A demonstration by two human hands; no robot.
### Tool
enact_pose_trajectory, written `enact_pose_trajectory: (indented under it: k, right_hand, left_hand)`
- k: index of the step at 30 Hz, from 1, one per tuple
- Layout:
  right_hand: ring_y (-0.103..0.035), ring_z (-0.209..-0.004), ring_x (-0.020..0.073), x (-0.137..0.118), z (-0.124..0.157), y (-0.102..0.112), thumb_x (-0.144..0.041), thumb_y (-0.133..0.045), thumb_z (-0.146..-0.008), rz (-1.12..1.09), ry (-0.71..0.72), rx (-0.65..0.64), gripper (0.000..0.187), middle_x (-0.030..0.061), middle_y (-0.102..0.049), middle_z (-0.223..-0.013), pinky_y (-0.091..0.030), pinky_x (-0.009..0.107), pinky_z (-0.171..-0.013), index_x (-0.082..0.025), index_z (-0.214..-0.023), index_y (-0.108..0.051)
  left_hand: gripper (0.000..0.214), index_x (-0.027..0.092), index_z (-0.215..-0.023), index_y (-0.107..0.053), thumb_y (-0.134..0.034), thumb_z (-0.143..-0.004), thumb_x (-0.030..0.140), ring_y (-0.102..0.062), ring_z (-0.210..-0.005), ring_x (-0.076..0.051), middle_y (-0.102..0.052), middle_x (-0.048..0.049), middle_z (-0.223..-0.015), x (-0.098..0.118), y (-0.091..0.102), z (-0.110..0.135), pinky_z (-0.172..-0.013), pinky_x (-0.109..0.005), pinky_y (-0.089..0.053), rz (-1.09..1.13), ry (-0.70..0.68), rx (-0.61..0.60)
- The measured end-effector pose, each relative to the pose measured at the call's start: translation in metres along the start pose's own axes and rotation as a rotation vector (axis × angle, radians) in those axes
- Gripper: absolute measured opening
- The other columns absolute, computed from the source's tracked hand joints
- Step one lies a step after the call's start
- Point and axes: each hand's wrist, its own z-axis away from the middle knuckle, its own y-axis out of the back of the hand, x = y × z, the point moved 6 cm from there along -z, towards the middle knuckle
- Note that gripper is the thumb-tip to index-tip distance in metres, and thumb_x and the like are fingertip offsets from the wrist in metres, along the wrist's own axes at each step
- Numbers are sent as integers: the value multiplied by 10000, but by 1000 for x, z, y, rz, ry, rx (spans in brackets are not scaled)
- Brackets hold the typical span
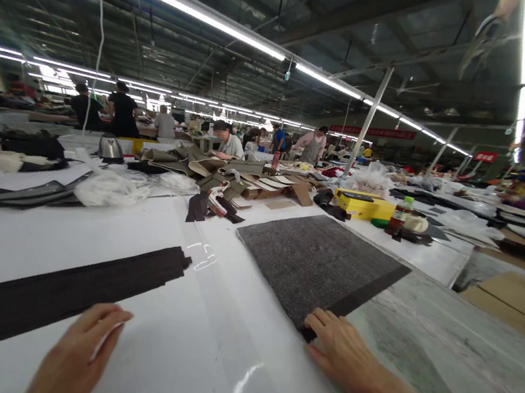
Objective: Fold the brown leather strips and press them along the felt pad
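A dark grey textured fabric sheet [314, 263] lies on the table, with a smoother black strip [370, 290] along its right edge. My right hand [337, 348] is at the sheet's near corner, fingers curled over the end of the black strip and thumb close to the table edge. To the left, a stack of long dark fabric strips [58, 289] lies slantwise, its ends uneven. Just in front of that stack is my left hand [83, 351], fingers loosely bent and a slim gap beside the thumb; nothing shows in it.
The white tabletop [217, 337] meets a greenish marked surface [430, 341] on the right. Farther back are piled material pieces [245, 176], plastic bags [114, 187], a yellow box [365, 206], a bottle [398, 217] and a kettle [111, 147]. Several people work beyond.
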Motion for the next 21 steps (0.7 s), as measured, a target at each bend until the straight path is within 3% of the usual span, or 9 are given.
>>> enact_pose_trajectory:
  k: [4,7,14,21]
  right_hand:
    - [-521,-844,253,-3,0,-7,-87,-511,-803,43,-24,27,123,86,-572,-932,-383,353,-710,-174,-871,-564]
    - [-521,-828,242,-3,0,-10,-47,-484,-798,40,-40,30,153,81,-571,-901,-374,326,-678,-175,-838,-558]
    - [-529,-778,201,9,0,-11,-43,-417,-842,-95,-96,50,188,64,-580,-863,-368,304,-673,-172,-797,-546]
    - [-547,-739,162,31,-3,-11,-120,-444,-813,-367,-166,73,141,12,-590,-774,-388,266,-663,-195,-730,-528]
  left_hand:
    - [228,279,-967,-647,-425,-919,270,-614,-971,-221,-620,-56,-1036,80,-62,-10,-852,-349,-531,217,-51,-144]
    - [264,254,-985,-648,-395,-926,210,-602,-963,-218,-612,-78,-1027,132,-94,-10,-848,-349,-526,327,-80,-289]
    - [345,223,-994,-635,-373,-857,45,-562,-967,-222,-603,-82,-1050,207,-130,-11,-869,-364,-485,362,-190,-519]
    - [467,241,-1206,-543,-411,-815,22,-497,-1084,-217,-566,-25,-1271,269,-158,-15,-943,-362,-409,300,-429,-701]
